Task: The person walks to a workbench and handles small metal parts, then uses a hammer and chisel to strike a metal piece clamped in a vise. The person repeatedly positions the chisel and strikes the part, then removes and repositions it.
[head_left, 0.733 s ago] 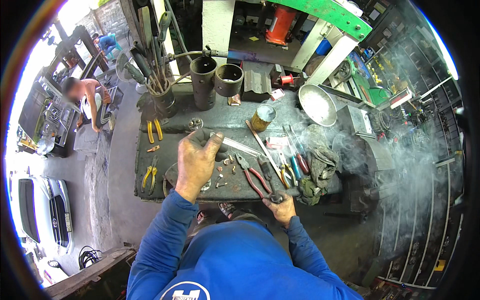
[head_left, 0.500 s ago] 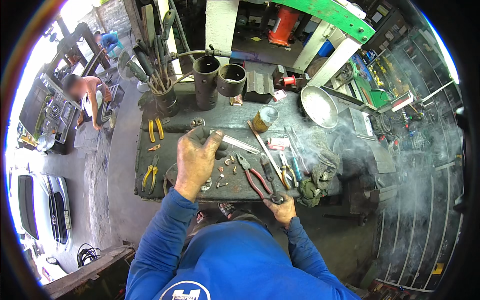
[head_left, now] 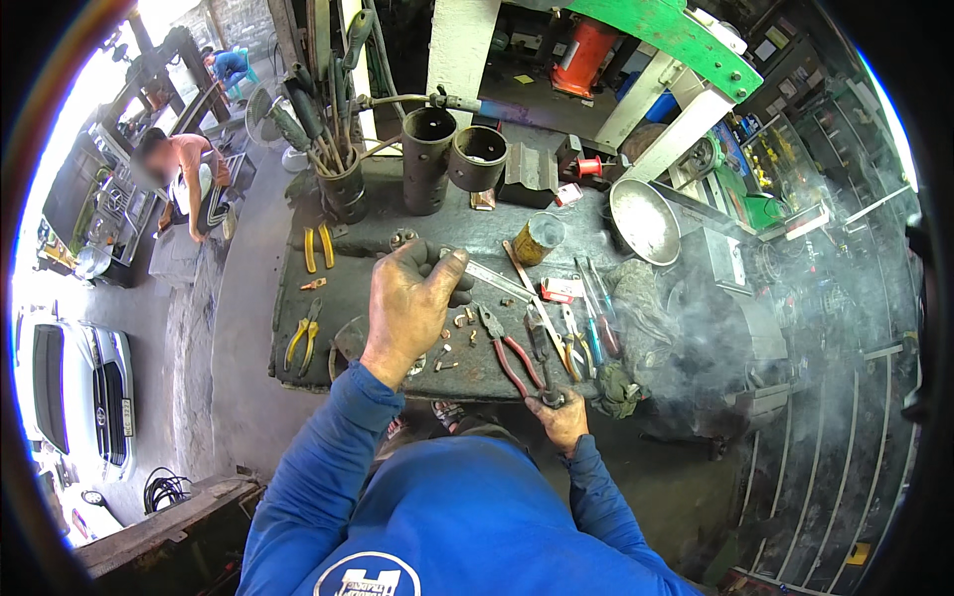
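Note:
My left hand (head_left: 407, 308) is closed around one end of a flat silver strip (head_left: 492, 278) that resembles a steel rule. The strip slants down to the right above the bench, and its held end is hidden. At the bench's near edge, my right hand (head_left: 560, 415) grips a dark round-ended tool (head_left: 549, 397), whose kind I cannot make out. Red-handled pliers (head_left: 514, 360) lie between my hands, beside small copper-coloured pieces (head_left: 463, 320). Just right of them are a dark-handled tool (head_left: 538, 333), yellow-handled pliers (head_left: 573, 343) and a blue-handled screwdriver (head_left: 594, 340).
Yellow-handled pliers (head_left: 303, 340) lie at the bench's left. Behind stand a tool holder (head_left: 344, 194), a dark metal cylinder (head_left: 427, 179), a torch nozzle (head_left: 455, 102) with a bluish flame, a tin can (head_left: 538, 238) and a metal pan (head_left: 644, 221). Smoke drifts at right. A person (head_left: 189, 174) crouches far left.
The view has shifted slightly, so the bench things sit further right in the picture. Both hands keep nearly the same pose and grip. The smoke has drifted.

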A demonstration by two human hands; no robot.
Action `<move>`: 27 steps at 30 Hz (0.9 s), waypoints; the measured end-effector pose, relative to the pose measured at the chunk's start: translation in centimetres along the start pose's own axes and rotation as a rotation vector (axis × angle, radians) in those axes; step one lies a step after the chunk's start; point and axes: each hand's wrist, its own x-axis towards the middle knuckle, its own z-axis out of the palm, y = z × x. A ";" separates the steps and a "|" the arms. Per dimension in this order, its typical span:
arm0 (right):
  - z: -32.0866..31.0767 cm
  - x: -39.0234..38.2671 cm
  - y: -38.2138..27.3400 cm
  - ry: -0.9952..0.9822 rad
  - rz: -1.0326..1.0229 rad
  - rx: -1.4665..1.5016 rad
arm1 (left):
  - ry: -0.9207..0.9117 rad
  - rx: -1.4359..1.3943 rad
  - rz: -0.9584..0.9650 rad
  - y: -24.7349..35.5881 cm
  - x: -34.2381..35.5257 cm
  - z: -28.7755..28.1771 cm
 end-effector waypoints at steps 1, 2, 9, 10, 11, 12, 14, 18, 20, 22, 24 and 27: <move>0.0 0.0 -0.1 -0.008 0.000 -0.008 | -0.010 0.004 -0.015 0.0 0.0 0.0; 0.0 0.0 -0.1 -0.017 -0.001 -0.015 | -0.014 0.001 -0.017 -0.1 0.0 0.1; 0.3 0.2 1.1 -0.038 0.120 0.022 | 0.008 -0.041 -0.016 -0.9 0.0 0.0; 0.0 0.3 0.9 -0.031 0.098 0.039 | 0.025 -0.065 0.002 -0.9 0.1 -0.3; -0.5 0.5 0.5 -0.018 0.098 0.056 | 0.068 -0.091 0.033 -1.0 0.2 -0.7; -1.0 0.8 -0.1 0.005 0.133 0.056 | 0.105 -0.129 0.090 -1.1 0.2 -1.4; -4.1 1.7 -2.9 0.061 0.147 -0.034 | 0.183 -0.126 0.083 -1.2 -0.1 -3.6; -11.1 5.3 -12.4 0.218 -0.048 -0.675 | 0.340 -0.117 -0.005 -2.7 -1.8 -7.5; -12.5 8.2 -17.5 0.253 -0.144 -1.147 | 0.379 -0.146 -0.067 -3.8 -3.2 -8.2; -11.7 11.5 -21.5 0.195 -0.217 -1.430 | 0.346 -0.131 -0.067 -4.8 -4.3 -8.3; -9.5 14.5 -23.9 0.154 -0.353 -1.530 | 0.334 -0.100 -0.065 -5.2 -5.3 -8.5; -5.3 19.2 -26.4 0.026 -0.279 -1.648 | 0.318 -0.121 -0.060 -5.7 -6.4 -8.0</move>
